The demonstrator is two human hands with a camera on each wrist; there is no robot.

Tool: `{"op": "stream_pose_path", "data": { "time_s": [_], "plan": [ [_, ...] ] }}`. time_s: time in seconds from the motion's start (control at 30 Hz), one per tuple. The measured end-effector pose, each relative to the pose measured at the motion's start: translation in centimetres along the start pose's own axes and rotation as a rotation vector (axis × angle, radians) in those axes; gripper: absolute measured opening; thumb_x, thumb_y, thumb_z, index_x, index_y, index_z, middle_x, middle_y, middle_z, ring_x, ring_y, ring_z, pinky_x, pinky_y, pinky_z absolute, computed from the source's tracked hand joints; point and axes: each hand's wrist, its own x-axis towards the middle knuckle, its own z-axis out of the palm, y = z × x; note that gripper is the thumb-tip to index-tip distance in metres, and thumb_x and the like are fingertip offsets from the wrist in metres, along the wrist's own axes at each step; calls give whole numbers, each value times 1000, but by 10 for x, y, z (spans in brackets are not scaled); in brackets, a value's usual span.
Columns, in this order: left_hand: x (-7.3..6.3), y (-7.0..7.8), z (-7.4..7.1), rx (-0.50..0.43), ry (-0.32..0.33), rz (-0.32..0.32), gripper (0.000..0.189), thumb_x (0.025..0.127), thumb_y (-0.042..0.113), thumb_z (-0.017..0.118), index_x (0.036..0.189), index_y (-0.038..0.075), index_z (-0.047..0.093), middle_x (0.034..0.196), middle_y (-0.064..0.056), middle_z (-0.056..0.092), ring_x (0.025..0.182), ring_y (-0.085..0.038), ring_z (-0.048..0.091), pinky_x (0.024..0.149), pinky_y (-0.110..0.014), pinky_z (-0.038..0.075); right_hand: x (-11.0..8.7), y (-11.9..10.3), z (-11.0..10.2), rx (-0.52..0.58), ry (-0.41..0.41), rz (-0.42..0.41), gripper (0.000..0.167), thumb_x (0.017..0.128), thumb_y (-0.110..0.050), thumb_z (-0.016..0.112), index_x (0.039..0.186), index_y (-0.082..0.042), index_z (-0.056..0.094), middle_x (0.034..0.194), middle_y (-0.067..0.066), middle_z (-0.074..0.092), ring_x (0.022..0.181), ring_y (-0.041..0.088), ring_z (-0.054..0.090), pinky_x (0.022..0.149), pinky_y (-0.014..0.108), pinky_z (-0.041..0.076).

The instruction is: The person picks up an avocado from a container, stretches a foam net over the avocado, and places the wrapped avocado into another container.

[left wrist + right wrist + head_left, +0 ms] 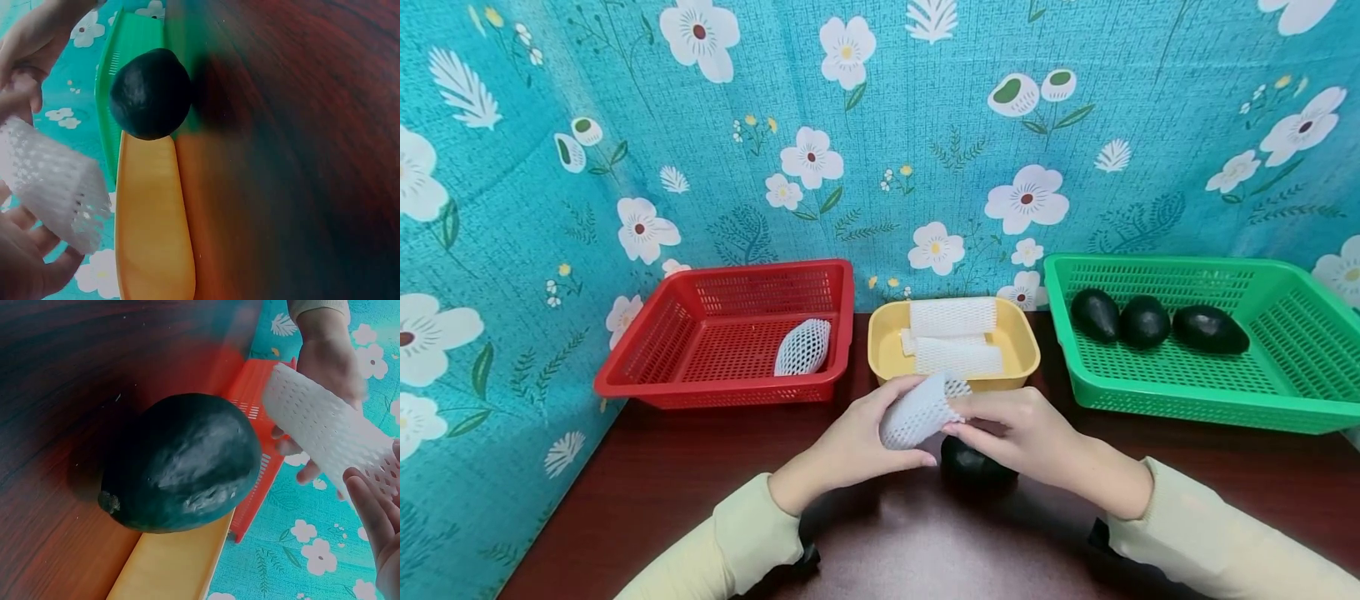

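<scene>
A white foam net sleeve is held up between both hands over the table. My left hand holds its lower left part, fingers curved along the back and thumb apart in front. With thumb and fingertips, my right hand pinches the rim at the other end. The sleeve looks like an open tube in the right wrist view. A dark avocado lies on the table below the right hand, partly hidden by it. Its stem end shows on the avocado in the right wrist view.
A red basket at the left holds one avocado in a net sleeve. Behind the hands, a yellow tray contains several flat net sleeves. Three bare avocados lie in the green basket at the right.
</scene>
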Motion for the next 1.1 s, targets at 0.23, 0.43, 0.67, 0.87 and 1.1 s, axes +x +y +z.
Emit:
{"op": "stream_pose_path", "data": {
  "time_s": [0.23, 0.43, 0.67, 0.87, 1.1],
  "plan": [
    [0, -3, -2, 23, -8, -32, 62, 86, 16, 84, 141, 18, 56, 131, 4, 65, 107, -11, 61, 93, -33, 53, -1, 0, 1, 5, -56, 22, 33, 104, -34, 60, 102, -6, 77, 99, 0, 76, 88, 10, 71, 83, 21, 56],
    [-2, -1, -11, 32, -2, -35, 57, 87, 13, 83, 138, 17, 59, 128, 4, 65, 106, -13, 61, 93, -35, 53, 0, 0, -4, -46, -35, 22, 38, 103, -40, 59, 110, -6, 76, 106, 3, 76, 95, 15, 72, 90, 20, 53],
    [-5, -1, -22, 55, -10, -50, 58, 85, 14, 84, 138, 17, 58, 128, 3, 64, 108, -13, 60, 93, -36, 54, 3, -4, -17, -49, -70, 67, 43, 103, -42, 59, 124, -6, 70, 115, 2, 73, 103, 16, 70, 96, 18, 49],
    [-8, -2, -30, 64, -27, -87, 62, 84, 16, 84, 140, 19, 57, 131, 5, 62, 112, -13, 58, 93, -35, 54, -3, -8, -28, -89, -176, 190, 47, 99, -39, 69, 137, -11, 63, 131, -1, 67, 120, 14, 63, 105, 16, 41],
    [-17, -8, -36, 90, -32, -85, 62, 85, 19, 84, 140, 20, 57, 131, 4, 62, 111, -15, 59, 91, -37, 55, -9, -9, -38, -155, -287, 267, 60, 96, -32, 75, 149, -14, 52, 143, 0, 59, 129, 18, 56, 109, 17, 36]
  ]
}}
